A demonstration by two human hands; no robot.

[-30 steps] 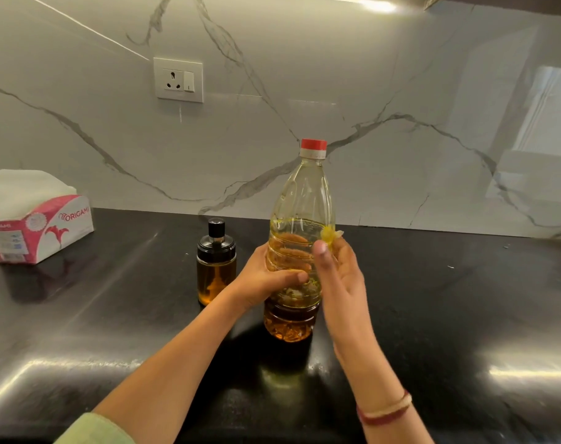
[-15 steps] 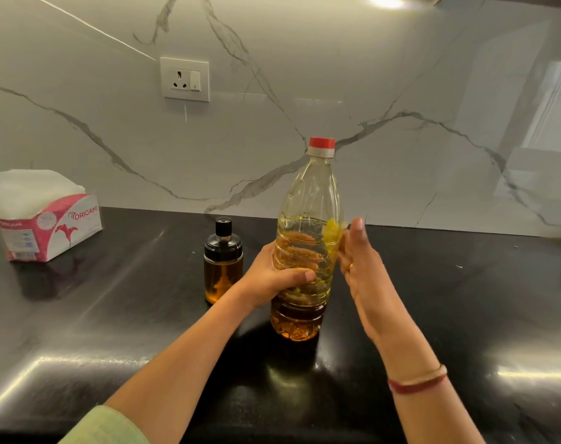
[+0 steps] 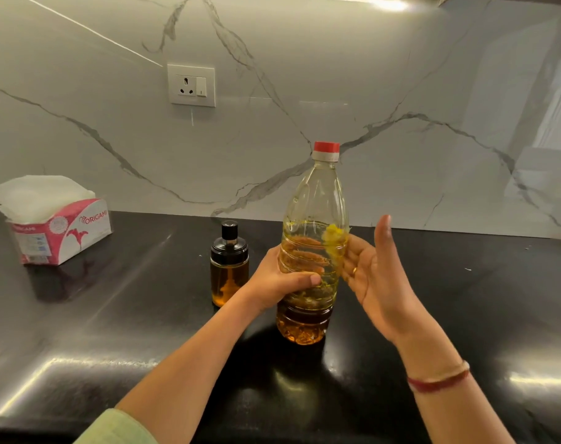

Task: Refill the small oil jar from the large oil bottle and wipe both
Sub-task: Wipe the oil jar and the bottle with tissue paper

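Yellow wad (image 3: 333, 233), a tissue gone oily by the look of it, is pressed to the right side of the bottle (image 3: 314, 200) by the bent fingers (image 3: 353, 261) of the right hand (image 3: 378, 280). The thumb stands straight up, clear of the plastic. Across from it the left hand (image 3: 279, 280) is wrapped round the ribbed middle, thumb across the front, holding the bottle upright on the black counter (image 3: 465, 299). Its red cap (image 3: 326, 147) is on, and the oil sits somewhat below the halfway mark.

Just left of that hand, apart from the bottle, stands the jar (image 3: 229, 267), with its black lid on and amber oil most of the way up.

With both closed, I'd say the pouring is done and the wiping of the bottle is in hand. The next move calls for drawing the wad down and round the ribs while the left hand turns the bottle and keeps it steady, since oily plastic slips. The jar still wants its wipe, and the tissue box (image 3: 61, 229) far left offers a cleaner sheet.
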